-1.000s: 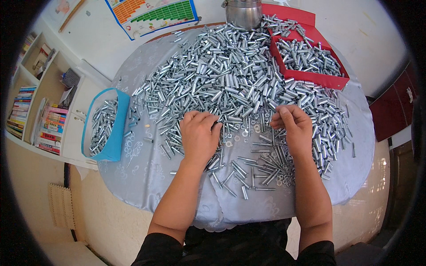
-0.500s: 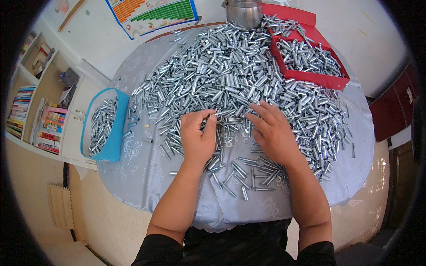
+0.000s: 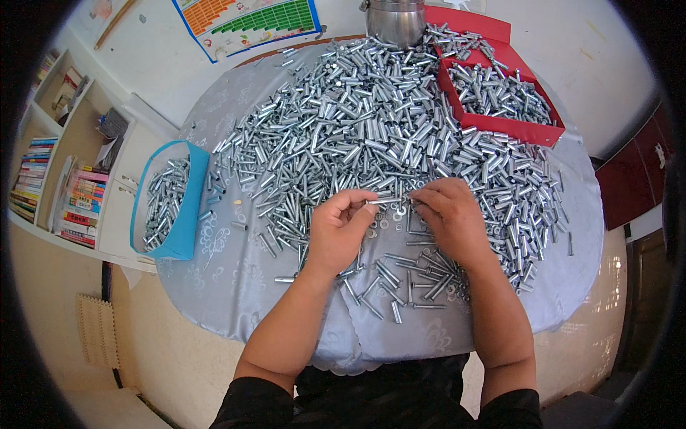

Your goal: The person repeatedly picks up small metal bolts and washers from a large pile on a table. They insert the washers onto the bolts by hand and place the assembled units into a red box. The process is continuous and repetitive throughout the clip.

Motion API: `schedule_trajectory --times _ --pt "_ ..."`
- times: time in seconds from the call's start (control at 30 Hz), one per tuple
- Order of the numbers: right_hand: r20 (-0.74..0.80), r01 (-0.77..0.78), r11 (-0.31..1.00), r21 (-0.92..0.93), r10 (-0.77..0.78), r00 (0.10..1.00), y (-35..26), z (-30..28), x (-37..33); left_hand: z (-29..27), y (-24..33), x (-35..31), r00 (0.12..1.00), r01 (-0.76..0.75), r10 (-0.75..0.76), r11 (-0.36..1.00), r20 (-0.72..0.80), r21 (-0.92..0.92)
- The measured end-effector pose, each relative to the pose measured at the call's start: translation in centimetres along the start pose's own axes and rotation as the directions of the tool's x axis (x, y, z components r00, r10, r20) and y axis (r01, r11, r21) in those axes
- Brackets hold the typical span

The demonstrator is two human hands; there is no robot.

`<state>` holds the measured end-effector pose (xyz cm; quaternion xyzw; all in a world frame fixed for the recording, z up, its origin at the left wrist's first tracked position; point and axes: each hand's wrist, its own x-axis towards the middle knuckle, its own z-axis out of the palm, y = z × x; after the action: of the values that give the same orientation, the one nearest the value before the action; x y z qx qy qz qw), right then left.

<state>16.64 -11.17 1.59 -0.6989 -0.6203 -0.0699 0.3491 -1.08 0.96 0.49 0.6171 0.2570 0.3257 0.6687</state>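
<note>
The hands have drawn together mid-frame, bringing both to one piece: the left hand [image 3: 337, 230] has its grip pinched on a metal bolt [image 3: 389, 201] below the heaped fasteners [image 3: 343, 136], while the right hand [image 3: 455, 220] bunches at its right end, its hold unclear.

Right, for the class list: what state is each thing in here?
Left hand: pinching a slim metal piece
Right hand: curled near it, grip unclear
Blue bin: open-topped, holding metal parts
Red box: open, filled with metal parts
Large metal pile: loose, heaped
Metal pot: standing upright
Tablecloth: spread, wrinkled
</note>
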Motion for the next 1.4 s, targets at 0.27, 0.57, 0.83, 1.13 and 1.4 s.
schedule_trajectory --times 0.27,0.57,0.83,1.13,1.4 --pt "0.014 -0.105 0.969 0.225 0.105 0.994 -0.5 -0.2 -0.5 0.1 -0.1 0.2 0.999 0.040 -0.039 0.997 0.013 -0.060" --pt "0.032 -0.120 0.953 0.277 0.116 0.993 -1.0 -0.2 -0.6 0.2 -0.2 0.2 0.994 0.085 -0.082 0.996 0.074 -0.031" --pt "0.110 -0.373 0.774 0.512 0.372 0.922 -1.3 -0.2 -0.7 0.2 0.0 0.2 0.988 0.128 -0.126 0.992 0.090 -0.011" --pt "0.166 -0.437 0.678 0.591 0.427 0.889 -1.4 0.0 -0.9 0.3 -0.1 0.0 0.971 0.159 -0.140 0.983 0.192 -0.091" --pt "0.210 -0.454 0.632 0.628 0.425 0.881 -1.4 -0.3 -0.8 0.2 -0.2 0.0 0.983 0.075 -0.070 0.997 0.170 -0.023"
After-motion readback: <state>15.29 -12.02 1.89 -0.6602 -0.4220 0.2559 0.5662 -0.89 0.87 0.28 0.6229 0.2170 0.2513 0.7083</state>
